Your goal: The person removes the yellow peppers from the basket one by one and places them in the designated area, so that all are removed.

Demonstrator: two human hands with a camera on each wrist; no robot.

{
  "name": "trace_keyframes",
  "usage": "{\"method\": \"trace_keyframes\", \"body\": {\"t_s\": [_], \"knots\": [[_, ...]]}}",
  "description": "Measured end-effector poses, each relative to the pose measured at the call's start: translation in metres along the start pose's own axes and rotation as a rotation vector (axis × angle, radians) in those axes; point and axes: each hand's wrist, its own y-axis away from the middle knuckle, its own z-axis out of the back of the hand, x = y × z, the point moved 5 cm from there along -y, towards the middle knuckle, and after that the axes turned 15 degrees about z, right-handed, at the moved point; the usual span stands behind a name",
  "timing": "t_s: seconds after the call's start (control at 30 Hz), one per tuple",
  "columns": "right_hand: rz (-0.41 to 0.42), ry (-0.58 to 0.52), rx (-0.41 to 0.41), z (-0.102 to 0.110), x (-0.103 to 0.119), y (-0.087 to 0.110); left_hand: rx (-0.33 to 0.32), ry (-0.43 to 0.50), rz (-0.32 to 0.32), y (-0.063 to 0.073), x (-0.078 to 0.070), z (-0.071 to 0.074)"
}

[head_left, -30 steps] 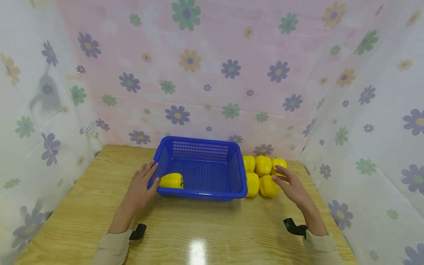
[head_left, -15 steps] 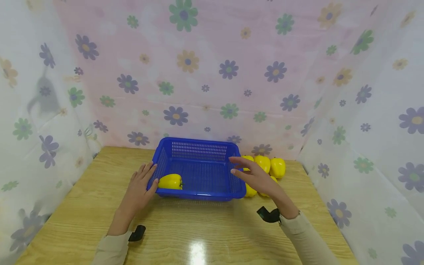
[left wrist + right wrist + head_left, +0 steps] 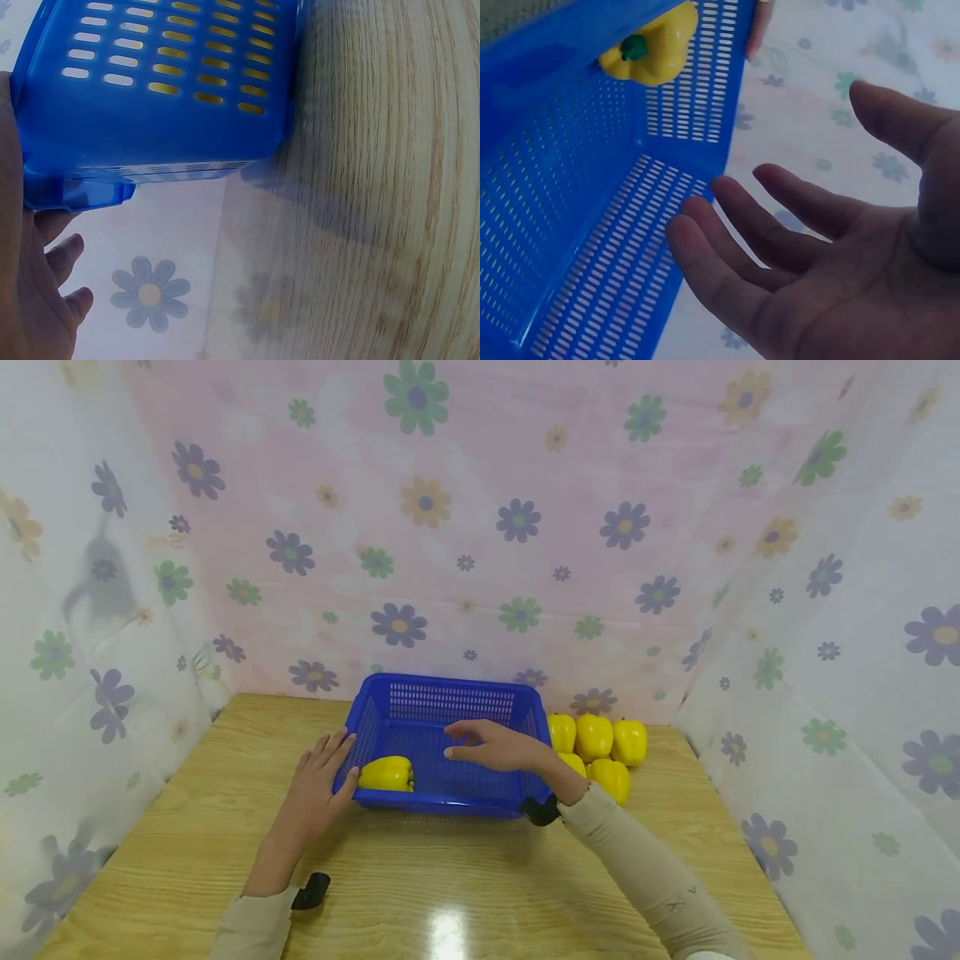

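A blue plastic basket (image 3: 450, 804) with slotted walls stands on the wooden table. One yellow bell pepper (image 3: 387, 773) lies on its side in the basket's front left corner; its green stem shows in the right wrist view. My left hand (image 3: 318, 785) rests on the basket's left rim, fingers extended along the outside. My right hand (image 3: 487, 745) hovers over the middle of the basket with nothing in it. In the right wrist view its fingers (image 3: 742, 225) are spread and loosely bent, apart from the pepper (image 3: 656, 49).
Several more yellow bell peppers (image 3: 594, 737) stand in two rows against the basket's right side. The wooden table (image 3: 420, 885) continues in front. Floral cloth (image 3: 465, 527) hangs behind and along both sides.
My right hand has moved left from above the pepper group, across the basket's right rim, to over its middle. My left hand stays on the left rim.
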Motion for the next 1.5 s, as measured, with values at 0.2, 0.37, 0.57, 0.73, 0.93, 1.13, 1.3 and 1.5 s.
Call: {"method": "trace_keyframes", "body": {"t_s": [0.2, 0.37, 0.57, 0.73, 0.93, 1.13, 1.3, 1.5], "knots": [[-0.047, 0.026, 0.135, -0.013, -0.006, -0.033, 0.014, 0.004, 0.014, 0.001, 0.0, 0.0], [-0.073, -0.016, 0.204, -0.022, -0.011, -0.055, 0.014, -0.001, 0.016, 0.001, 0.002, -0.002], [-0.097, -0.096, 0.234, -0.033, -0.018, -0.074, 0.007, -0.002, 0.014, 0.001, 0.004, -0.002], [-0.154, -0.127, 0.264, -0.04, -0.028, -0.083, 0.011, 0.008, 0.015, 0.0, 0.002, -0.002], [-0.223, -0.151, 0.311, -0.043, -0.038, -0.088, 0.001, 0.004, 0.008, 0.001, -0.002, 0.0], [-0.236, -0.18, 0.342, -0.044, -0.043, -0.089, -0.008, 0.003, 0.004, 0.001, -0.005, 0.0], [-0.233, -0.24, 0.298, -0.043, -0.045, -0.093, 0.009, 0.003, 0.012, 0.0, -0.003, 0.0], [-0.188, -0.289, 0.307, -0.048, -0.043, -0.099, 0.011, -0.01, 0.014, -0.001, 0.0, -0.001]]}}
